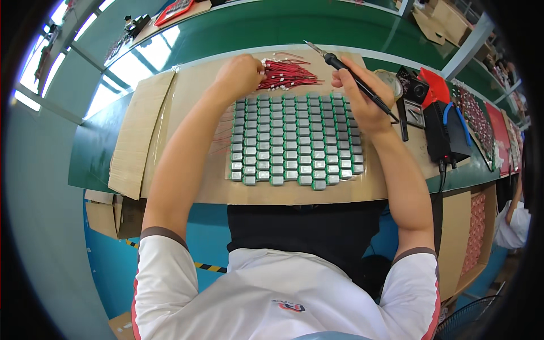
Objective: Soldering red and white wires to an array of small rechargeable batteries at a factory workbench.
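My right hand [371, 107] is closed around the black handle of a soldering iron [335, 61], whose metal tip points up and to the left. At the left end of a pile of red wires [289, 75] with small white connectors, my left hand [241, 76] has its fingers bent together. Its fingertips are partly hidden, so I cannot make out what they pinch. Just below the pile lie staggered rows of silver-grey blocks [290, 144] with green edges, like small battery cells. Thin red wires [221, 141] stick out along the left side of the rows.
Brown cardboard covers the bench, with a folded cardboard sheet [139, 136] at left. On the right stand a round container [391, 82], a black box with a cable [445, 136], a blue-handled tool [466, 127] and a red bag [435, 88]. Another person [513, 224] is at the far right.
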Tool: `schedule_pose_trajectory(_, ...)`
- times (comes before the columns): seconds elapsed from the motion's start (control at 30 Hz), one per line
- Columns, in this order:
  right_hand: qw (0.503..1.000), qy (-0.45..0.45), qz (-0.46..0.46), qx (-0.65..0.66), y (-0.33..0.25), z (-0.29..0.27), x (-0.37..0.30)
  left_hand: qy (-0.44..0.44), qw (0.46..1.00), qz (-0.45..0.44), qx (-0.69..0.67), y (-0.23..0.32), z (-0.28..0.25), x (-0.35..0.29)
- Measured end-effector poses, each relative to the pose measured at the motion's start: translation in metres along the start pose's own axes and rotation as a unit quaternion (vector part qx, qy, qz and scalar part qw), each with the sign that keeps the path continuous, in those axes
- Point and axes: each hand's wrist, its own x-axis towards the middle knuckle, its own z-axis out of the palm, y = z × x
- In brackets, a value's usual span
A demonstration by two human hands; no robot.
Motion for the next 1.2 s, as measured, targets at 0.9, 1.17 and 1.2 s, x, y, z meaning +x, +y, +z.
schedule_pose_trajectory(0.9,0.921,-0.074,0.197,0.328,-0.031,0.015,-0.007,0.076,0.936,-0.14,-0.314,0.089,-0.043,-0.124)
schedule_pose_trajectory(1.17,0.906,-0.141,0.24,0.32,-0.053,0.024,-0.017,0.047,0.887,-0.172,-0.426,0.106,-0.024,-0.168)
schedule_pose_trajectory(1.2,0.899,-0.142,0.249,0.33,-0.053,0.025,-0.019,0.046,0.888,-0.171,-0.423,0.108,-0.026,-0.17)
